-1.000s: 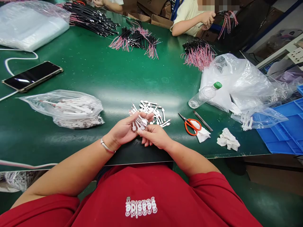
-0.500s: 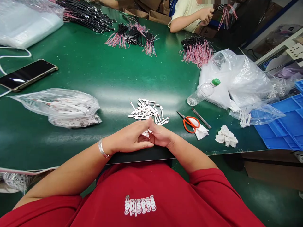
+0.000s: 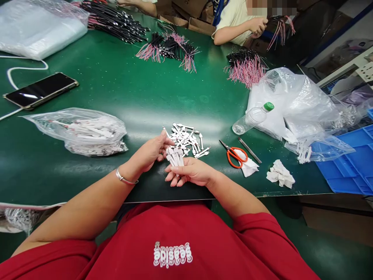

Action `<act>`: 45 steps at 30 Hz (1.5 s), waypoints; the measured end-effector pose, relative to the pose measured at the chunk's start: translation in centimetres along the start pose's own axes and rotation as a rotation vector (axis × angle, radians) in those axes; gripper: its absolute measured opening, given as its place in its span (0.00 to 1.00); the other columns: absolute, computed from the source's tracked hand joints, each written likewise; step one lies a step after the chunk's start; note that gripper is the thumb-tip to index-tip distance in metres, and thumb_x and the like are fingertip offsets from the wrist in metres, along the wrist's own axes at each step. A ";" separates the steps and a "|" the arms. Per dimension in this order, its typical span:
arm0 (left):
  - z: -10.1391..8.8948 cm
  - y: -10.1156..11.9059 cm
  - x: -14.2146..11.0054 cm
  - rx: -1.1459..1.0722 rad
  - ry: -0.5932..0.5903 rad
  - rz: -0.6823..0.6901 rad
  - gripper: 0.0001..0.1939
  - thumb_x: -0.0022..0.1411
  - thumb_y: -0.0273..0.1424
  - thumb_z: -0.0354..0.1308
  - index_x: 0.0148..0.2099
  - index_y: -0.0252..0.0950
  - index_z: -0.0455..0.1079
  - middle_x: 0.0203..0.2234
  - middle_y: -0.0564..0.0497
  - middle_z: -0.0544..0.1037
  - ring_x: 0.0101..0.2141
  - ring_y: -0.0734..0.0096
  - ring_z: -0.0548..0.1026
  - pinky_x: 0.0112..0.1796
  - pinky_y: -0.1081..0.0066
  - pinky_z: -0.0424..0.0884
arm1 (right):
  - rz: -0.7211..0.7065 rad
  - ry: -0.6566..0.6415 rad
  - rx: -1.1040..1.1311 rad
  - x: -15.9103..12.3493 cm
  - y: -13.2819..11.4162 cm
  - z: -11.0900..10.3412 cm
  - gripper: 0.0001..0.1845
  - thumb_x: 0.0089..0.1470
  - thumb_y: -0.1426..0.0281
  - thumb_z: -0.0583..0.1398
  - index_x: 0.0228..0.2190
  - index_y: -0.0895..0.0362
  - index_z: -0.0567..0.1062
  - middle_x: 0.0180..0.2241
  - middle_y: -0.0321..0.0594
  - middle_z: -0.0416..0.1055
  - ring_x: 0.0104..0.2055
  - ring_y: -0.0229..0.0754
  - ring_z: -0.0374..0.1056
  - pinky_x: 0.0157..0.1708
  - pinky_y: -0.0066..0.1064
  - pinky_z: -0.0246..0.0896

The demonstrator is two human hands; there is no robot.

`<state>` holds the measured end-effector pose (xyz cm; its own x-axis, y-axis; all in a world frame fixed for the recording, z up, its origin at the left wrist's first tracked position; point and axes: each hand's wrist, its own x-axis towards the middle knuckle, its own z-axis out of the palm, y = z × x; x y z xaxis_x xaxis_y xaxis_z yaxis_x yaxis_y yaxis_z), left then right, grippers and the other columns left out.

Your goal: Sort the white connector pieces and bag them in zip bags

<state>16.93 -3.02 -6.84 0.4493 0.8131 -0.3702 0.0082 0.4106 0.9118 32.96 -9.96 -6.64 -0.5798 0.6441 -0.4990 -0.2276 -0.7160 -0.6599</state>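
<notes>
Green tabletop (image 3: 122, 85) under a pile of white connectors (image 3: 190, 137), phone (image 3: 40, 90), orange-handled scissors (image 3: 231, 149), crumpled tissue (image 3: 281, 174).

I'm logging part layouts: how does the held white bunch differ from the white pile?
The bunch is in the right hand; the pile lies on the table. The bunch is roughly aligned, the pile jumbled. The bunch looks smaller than the pile. Both contain slender white pieces.

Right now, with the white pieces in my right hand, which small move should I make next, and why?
Perhaps use your left hand to even up the bundle of white pieces: they fan out in your right hand, their ends not level, and the left hand is already close beside them, near the loose pile.
</notes>
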 end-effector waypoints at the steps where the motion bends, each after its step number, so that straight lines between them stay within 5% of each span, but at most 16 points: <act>1: 0.1 0.2 -0.1 -0.004 -0.042 -0.007 0.30 0.51 0.57 0.55 0.35 0.31 0.68 0.21 0.52 0.68 0.18 0.80 0.61 0.17 0.78 0.51 | -0.001 0.009 -0.009 0.1 0.1 0.1 0.20 0.41 0.64 0.70 0.34 0.63 0.75 0.28 0.40 0.77 0.26 0.35 0.74 0.21 0.19 0.67; 7: 0.2 0.9 -0.9 0.050 -0.126 0.011 0.19 0.50 0.43 0.64 0.32 0.33 0.65 0.18 0.57 0.65 0.17 0.83 0.57 0.19 0.78 0.52 | -0.035 0.037 -0.021 0.4 0.1 0.0 0.18 0.42 0.67 0.69 0.35 0.63 0.74 0.27 0.39 0.76 0.24 0.33 0.72 0.15 0.16 0.60; 12: -0.5 0.7 -0.7 0.070 -0.117 -0.022 0.20 0.51 0.38 0.63 0.45 0.35 0.67 0.26 0.54 0.72 0.20 0.79 0.66 0.22 0.76 0.58 | -0.059 0.047 -0.014 0.5 0.0 -0.2 0.17 0.44 0.68 0.68 0.36 0.63 0.74 0.26 0.38 0.75 0.22 0.31 0.70 0.14 0.16 0.57; 15: -0.5 0.6 -0.7 0.093 -0.097 -0.007 0.21 0.53 0.40 0.61 0.47 0.35 0.66 0.28 0.54 0.73 0.21 0.78 0.67 0.23 0.76 0.61 | -0.054 0.058 -0.028 0.5 0.1 -0.2 0.17 0.44 0.68 0.68 0.37 0.63 0.74 0.26 0.37 0.75 0.22 0.30 0.69 0.14 0.16 0.56; 21: 0.4 0.7 -1.0 0.147 -0.186 -0.044 0.19 0.52 0.43 0.63 0.36 0.33 0.67 0.20 0.54 0.71 0.17 0.79 0.64 0.19 0.76 0.59 | -0.024 0.046 -0.046 0.6 0.3 0.1 0.16 0.45 0.70 0.68 0.36 0.63 0.73 0.25 0.38 0.75 0.21 0.30 0.68 0.14 0.16 0.53; 29: -0.3 0.5 -0.7 -0.061 -0.186 -0.092 0.24 0.49 0.37 0.67 0.48 0.33 0.69 0.25 0.51 0.75 0.23 0.76 0.70 0.24 0.76 0.64 | -0.026 0.022 -0.010 0.6 0.1 -0.2 0.16 0.45 0.70 0.67 0.37 0.64 0.73 0.25 0.39 0.75 0.21 0.31 0.68 0.12 0.16 0.49; 41: 0.3 0.1 0.0 -0.087 -0.296 -0.151 0.22 0.48 0.41 0.68 0.41 0.33 0.69 0.20 0.53 0.73 0.16 0.78 0.67 0.15 0.77 0.58 | -0.006 -0.055 -0.101 0.5 0.4 -0.4 0.20 0.43 0.66 0.69 0.37 0.63 0.74 0.25 0.38 0.74 0.20 0.30 0.66 0.12 0.18 0.45; 45: -0.9 1.2 -0.4 -0.019 -0.211 -0.073 0.22 0.51 0.45 0.64 0.41 0.33 0.71 0.26 0.50 0.74 0.22 0.77 0.70 0.20 0.77 0.63 | -0.072 0.038 -0.111 0.6 0.4 -0.2 0.20 0.42 0.65 0.69 0.37 0.63 0.74 0.24 0.37 0.74 0.20 0.30 0.67 0.12 0.17 0.46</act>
<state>15.92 -2.50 -5.77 0.6255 0.6770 -0.3878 0.0316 0.4746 0.8796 32.71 -9.84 -7.30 -0.5345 0.7039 -0.4679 -0.1778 -0.6349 -0.7519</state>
